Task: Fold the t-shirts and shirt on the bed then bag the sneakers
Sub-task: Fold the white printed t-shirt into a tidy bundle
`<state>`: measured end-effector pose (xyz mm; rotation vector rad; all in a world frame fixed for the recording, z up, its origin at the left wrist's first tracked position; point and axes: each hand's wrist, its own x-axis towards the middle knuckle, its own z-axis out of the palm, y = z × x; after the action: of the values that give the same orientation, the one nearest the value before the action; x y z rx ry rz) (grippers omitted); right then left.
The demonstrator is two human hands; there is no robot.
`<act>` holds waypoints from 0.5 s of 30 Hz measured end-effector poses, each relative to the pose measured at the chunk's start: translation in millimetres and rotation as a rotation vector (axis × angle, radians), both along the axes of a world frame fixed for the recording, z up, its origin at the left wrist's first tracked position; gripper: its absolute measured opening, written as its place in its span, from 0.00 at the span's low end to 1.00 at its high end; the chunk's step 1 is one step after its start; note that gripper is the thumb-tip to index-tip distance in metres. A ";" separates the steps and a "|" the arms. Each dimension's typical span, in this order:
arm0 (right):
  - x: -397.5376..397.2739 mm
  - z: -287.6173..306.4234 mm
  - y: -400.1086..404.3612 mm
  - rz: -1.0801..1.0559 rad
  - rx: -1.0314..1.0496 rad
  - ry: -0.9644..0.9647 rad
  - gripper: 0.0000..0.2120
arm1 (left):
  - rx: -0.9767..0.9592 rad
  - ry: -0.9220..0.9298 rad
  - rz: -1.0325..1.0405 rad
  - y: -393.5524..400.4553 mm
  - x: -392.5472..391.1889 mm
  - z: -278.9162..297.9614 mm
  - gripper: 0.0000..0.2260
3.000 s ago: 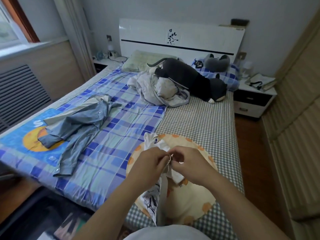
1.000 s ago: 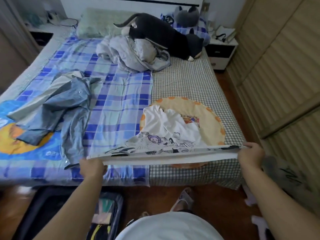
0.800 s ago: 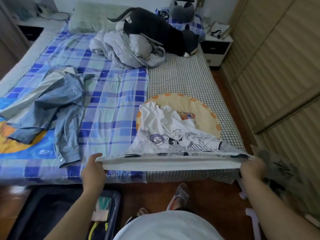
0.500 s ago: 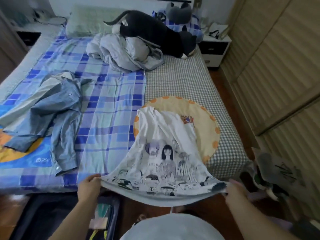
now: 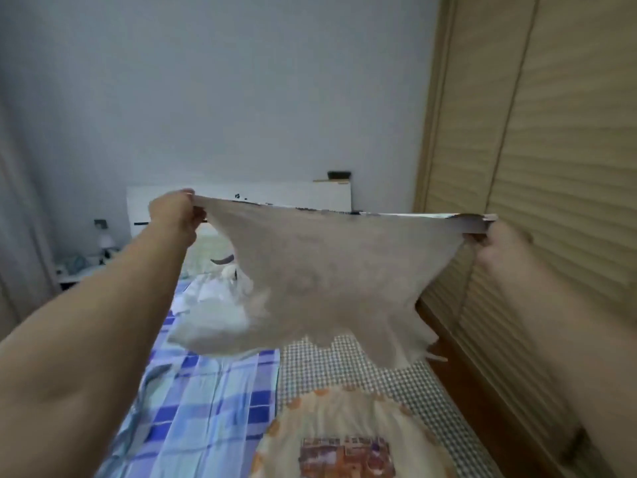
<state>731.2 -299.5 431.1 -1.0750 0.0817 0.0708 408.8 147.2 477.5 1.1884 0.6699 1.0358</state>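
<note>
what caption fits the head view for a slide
Both hands, left hand and right hand, hold a white t-shirt stretched above the bed.

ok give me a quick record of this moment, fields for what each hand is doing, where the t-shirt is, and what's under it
left hand: left hand pinches one end of the t-shirt's stretched edge
right hand: right hand grips the other end, blurred
t-shirt: white t-shirt held up in the air, edge pulled taut between the hands, rest hanging loose
below it: bed with checked sheet, blue plaid cover, round orange-trimmed cushion
fold state: not yet folded
sneakers: not in view
</note>
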 end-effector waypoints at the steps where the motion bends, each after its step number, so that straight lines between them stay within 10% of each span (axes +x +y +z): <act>1: 4.3 7.9 -1.6 -0.028 0.010 -0.035 0.17 | 0.006 -0.025 0.011 0.3 2.3 15.2 0.12; 7: -86.7 -4.1 -24.3 -0.077 0.058 -0.009 0.16 | 0.025 0.045 0.039 -20.6 -31.7 -2.0 0.14; 15: -177.1 -227.9 -37.8 0.007 -0.304 0.198 0.19 | -0.181 0.458 -0.019 -25.1 -116.6 -262.6 0.13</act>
<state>554.1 -337.2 203.2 -1.3697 0.2741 0.1750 292.2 122.1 214.9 1.2786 1.0831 0.6710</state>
